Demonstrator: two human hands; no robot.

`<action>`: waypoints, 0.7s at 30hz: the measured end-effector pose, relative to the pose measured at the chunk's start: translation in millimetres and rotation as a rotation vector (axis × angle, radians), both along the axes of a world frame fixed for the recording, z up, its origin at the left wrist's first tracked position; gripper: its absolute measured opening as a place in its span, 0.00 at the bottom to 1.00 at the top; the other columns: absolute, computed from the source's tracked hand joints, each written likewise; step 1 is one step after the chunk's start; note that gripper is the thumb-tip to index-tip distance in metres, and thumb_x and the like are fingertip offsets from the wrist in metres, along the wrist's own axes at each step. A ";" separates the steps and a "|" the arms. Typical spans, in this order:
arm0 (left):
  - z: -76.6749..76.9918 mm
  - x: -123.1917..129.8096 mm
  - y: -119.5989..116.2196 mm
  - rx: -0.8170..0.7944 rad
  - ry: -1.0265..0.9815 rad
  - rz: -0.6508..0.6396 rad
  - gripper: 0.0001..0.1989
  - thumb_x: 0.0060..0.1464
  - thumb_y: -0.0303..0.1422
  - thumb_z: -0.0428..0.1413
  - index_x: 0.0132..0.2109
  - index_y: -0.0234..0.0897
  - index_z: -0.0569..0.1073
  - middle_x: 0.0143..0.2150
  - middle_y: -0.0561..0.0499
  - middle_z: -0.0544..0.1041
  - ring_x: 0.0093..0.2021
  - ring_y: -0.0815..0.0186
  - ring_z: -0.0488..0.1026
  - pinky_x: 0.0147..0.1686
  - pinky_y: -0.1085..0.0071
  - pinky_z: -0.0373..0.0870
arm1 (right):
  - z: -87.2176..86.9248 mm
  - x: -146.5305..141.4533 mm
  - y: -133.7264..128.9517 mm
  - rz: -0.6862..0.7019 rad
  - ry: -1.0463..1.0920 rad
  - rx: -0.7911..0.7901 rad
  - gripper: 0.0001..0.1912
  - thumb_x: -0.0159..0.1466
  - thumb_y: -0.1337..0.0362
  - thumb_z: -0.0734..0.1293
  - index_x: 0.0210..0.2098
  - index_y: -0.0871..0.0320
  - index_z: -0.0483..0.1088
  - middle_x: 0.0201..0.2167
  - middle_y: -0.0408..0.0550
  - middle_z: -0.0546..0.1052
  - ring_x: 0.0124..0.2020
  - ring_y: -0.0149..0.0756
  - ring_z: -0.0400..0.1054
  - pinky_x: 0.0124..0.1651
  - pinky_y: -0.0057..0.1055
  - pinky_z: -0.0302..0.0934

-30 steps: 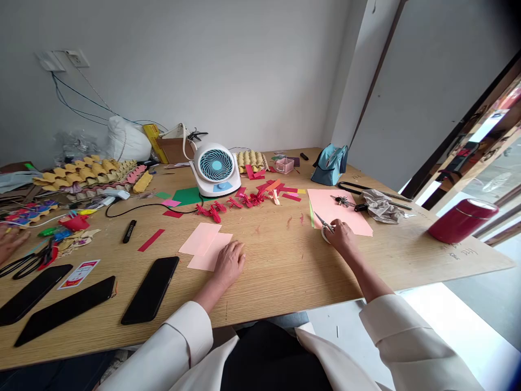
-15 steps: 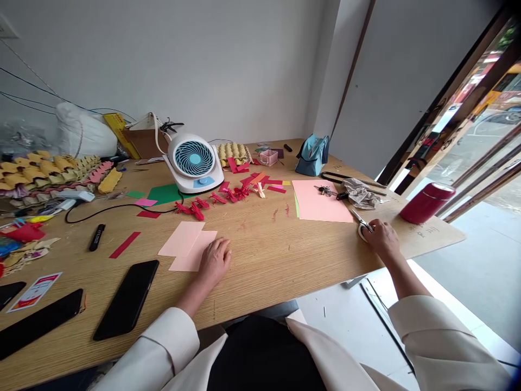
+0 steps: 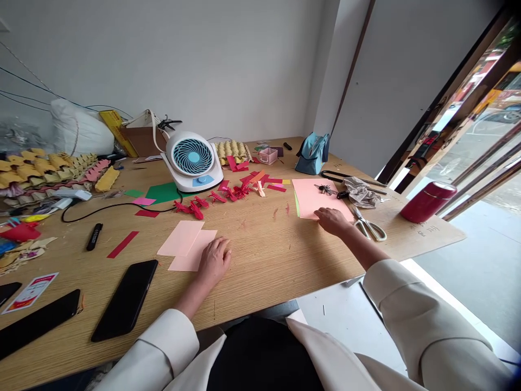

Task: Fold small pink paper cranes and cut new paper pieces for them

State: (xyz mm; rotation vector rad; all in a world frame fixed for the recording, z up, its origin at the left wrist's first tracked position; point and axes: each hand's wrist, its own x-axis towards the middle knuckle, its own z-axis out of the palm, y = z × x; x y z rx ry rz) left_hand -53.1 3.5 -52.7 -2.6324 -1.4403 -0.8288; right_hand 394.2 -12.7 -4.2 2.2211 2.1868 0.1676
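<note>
My left hand rests on the table with its fingers loosely stretched, lying over the right edge of a small pink paper piece. A second pink paper piece overlaps that one. My right hand is at the lower edge of a larger pink sheet, fingers extended and nothing visible in them. A strip of light green paper shows under the sheet's left side. Keys lie on the sheet. Beside my right wrist, the scissors lie with their handles apart.
A white fan stands at the back, its cord running left. Red paper shapes lie in a row before it. A red flask is at the right, near crumpled paper. A black phone lies at the left.
My right hand has let go of the scissors and moved left to the large pink sheet's lower edge. The scissors now lie on the table. My left hand stays in place.
</note>
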 end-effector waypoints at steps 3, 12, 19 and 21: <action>2.5 1.2 -3.8 -0.012 -0.011 0.000 0.16 0.59 0.28 0.49 0.53 0.34 0.71 0.53 0.39 0.74 0.54 0.52 0.71 0.56 0.54 0.69 | 0.0 -5.3 11.4 0.035 -0.049 -0.051 0.16 0.66 0.73 0.58 0.49 0.61 0.72 0.46 0.61 0.76 0.46 0.45 0.71 0.48 0.36 0.58; 5.5 3.4 -9.2 -0.042 -0.028 0.008 0.15 0.58 0.26 0.51 0.52 0.35 0.72 0.53 0.41 0.74 0.55 0.55 0.70 0.56 0.56 0.68 | 0.1 -13.9 20.5 0.050 -0.116 -0.063 0.15 0.65 0.74 0.57 0.44 0.65 0.73 0.42 0.62 0.77 0.43 0.46 0.73 0.44 0.35 0.60; 13.3 0.2 -23.5 -0.015 -0.052 -0.018 0.16 0.58 0.22 0.49 0.51 0.37 0.72 0.49 0.44 0.76 0.51 0.58 0.72 0.54 0.59 0.69 | -4.4 -4.5 14.0 0.000 -0.032 0.036 0.16 0.67 0.69 0.57 0.48 0.58 0.73 0.44 0.55 0.78 0.44 0.43 0.73 0.42 0.33 0.63; 16.3 -3.7 -24.0 0.024 -0.094 -0.009 0.16 0.58 0.22 0.49 0.52 0.37 0.71 0.50 0.44 0.76 0.53 0.58 0.71 0.55 0.58 0.67 | -6.9 9.5 3.2 -0.061 -0.025 0.115 0.20 0.68 0.67 0.56 0.56 0.59 0.69 0.49 0.58 0.76 0.46 0.45 0.72 0.43 0.36 0.64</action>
